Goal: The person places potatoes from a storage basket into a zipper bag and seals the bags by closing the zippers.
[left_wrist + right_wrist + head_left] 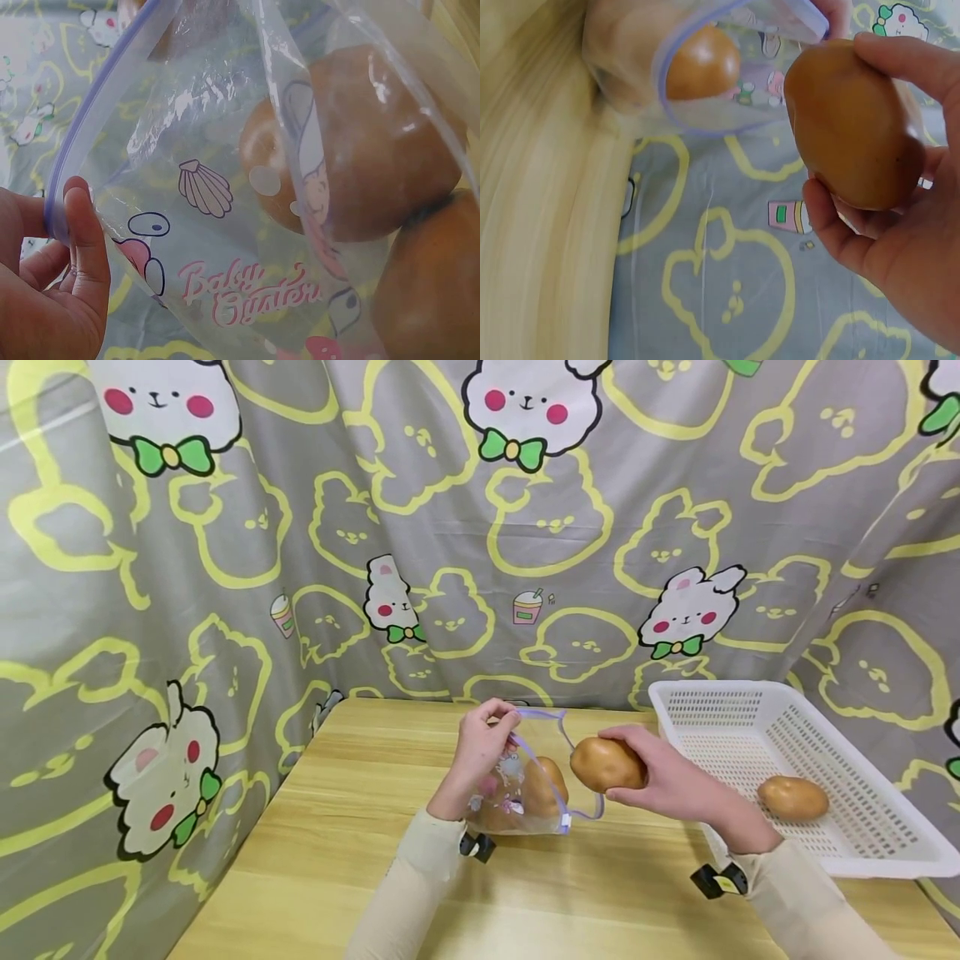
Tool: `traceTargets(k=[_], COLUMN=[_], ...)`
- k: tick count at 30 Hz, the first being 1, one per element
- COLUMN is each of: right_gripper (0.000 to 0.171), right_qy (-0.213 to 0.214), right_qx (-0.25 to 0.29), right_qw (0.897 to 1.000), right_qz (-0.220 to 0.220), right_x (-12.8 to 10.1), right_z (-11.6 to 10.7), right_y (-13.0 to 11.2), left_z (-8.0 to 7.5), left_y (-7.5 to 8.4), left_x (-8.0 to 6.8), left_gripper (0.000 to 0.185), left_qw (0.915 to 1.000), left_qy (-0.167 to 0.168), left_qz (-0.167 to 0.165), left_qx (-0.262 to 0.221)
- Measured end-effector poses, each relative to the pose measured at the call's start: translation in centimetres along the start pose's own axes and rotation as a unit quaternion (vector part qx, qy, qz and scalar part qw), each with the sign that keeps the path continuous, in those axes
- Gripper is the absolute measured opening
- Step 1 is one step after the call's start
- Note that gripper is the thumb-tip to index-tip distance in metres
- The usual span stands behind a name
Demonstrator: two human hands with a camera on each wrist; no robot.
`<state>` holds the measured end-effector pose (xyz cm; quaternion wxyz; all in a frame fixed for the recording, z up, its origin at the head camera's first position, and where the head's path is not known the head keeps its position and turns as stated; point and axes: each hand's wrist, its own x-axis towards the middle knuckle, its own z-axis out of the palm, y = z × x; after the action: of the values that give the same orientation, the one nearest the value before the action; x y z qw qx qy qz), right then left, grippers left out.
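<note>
My left hand [483, 745] pinches the purple-edged rim of a clear zip bag [202, 247] printed with a shell and "Baby Oyster". Inside the bag lie brown potatoes [375, 142]; two show in the left wrist view, one pressed against the other. The bag's mouth gapes toward the right. Just outside that mouth, my right hand [667, 774] grips another potato [606, 764], thumb on one side and fingers on the other. In the right wrist view this potato [855, 124] is apart from the potato [705, 64] seen through the bag opening.
A white perforated basket [720, 727] stands at the right of the wooden table [330, 827], with one potato [793, 797] in it. A grey patterned curtain [450, 527] hangs behind the table and along its left side.
</note>
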<state>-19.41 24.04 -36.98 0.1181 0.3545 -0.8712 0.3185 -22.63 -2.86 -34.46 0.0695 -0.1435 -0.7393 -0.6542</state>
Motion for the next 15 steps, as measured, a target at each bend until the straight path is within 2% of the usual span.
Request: traceTargets(k=[5,15], right_gripper=[0.069,0.072], right_qy=[0.018,0.02], right_qx=[-0.015,-0.03], right_qw=[0.999,0.999], right_qz=[-0.028,-0.019], right_x=[0.8,1.7], right_z=[1.0,2.3], right_y=[-0.3,-0.6], left_z=[0.0,-0.2], left_y=[-0.1,-0.2], left_x=[0.1,0.2], left_gripper=[0.013,0.014], left_qw=[1.0,1.0], left_qy=[0.001,0.003], left_qz=[-0.002,0.006], left_qx=[-0.005,-0.004])
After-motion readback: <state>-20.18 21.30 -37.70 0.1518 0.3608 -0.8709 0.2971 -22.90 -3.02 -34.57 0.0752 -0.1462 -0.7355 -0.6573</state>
